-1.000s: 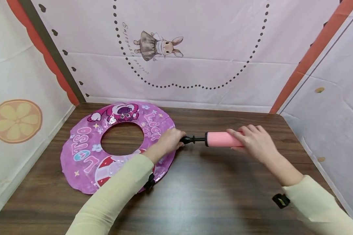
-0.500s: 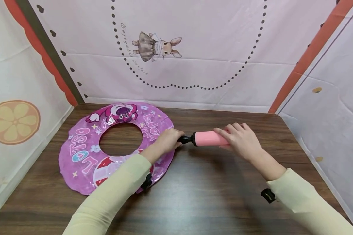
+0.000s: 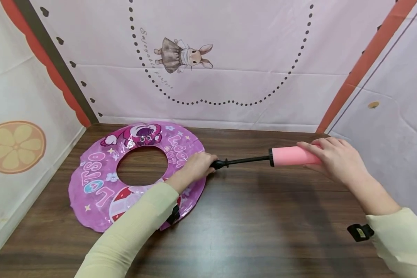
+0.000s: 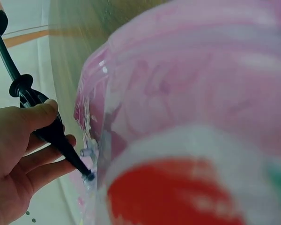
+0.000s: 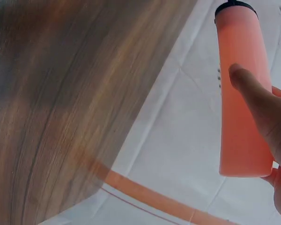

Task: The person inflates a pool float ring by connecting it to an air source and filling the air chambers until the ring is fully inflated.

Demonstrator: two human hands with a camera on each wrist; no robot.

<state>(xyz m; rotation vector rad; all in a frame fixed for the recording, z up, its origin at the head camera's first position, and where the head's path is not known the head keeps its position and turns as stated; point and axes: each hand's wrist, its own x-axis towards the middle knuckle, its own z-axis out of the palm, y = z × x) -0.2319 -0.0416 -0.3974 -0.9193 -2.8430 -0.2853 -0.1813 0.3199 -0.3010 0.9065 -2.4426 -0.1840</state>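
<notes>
A pink hand pump (image 3: 292, 156) with a black rod spans the space between both hands, its rod drawn far out. My right hand (image 3: 337, 160) grips the pink barrel; in the right wrist view the thumb lies along the barrel (image 5: 243, 136). My left hand (image 3: 199, 166) holds the black nozzle end, and in the left wrist view the thumb and fingers pinch this tapered nozzle (image 4: 54, 133). Its tip meets a clear valve (image 4: 89, 152) at the edge of a purple swim ring (image 3: 90, 208). The ring lies flat with a wrinkled outer edge, printed with a bear and lettering.
The ring and both forearms are over a dark wood-grain table (image 3: 243, 231). A pale printed cloth (image 3: 250, 50) with a rabbit picture rises behind it, and more cloth walls stand at the left and right. A black strap (image 3: 360, 232) is at the right sleeve.
The right hand first pushes the barrel left toward the nozzle, then pulls it back right and slightly up, with the rod long again. The left hand stays at the ring's edge.
</notes>
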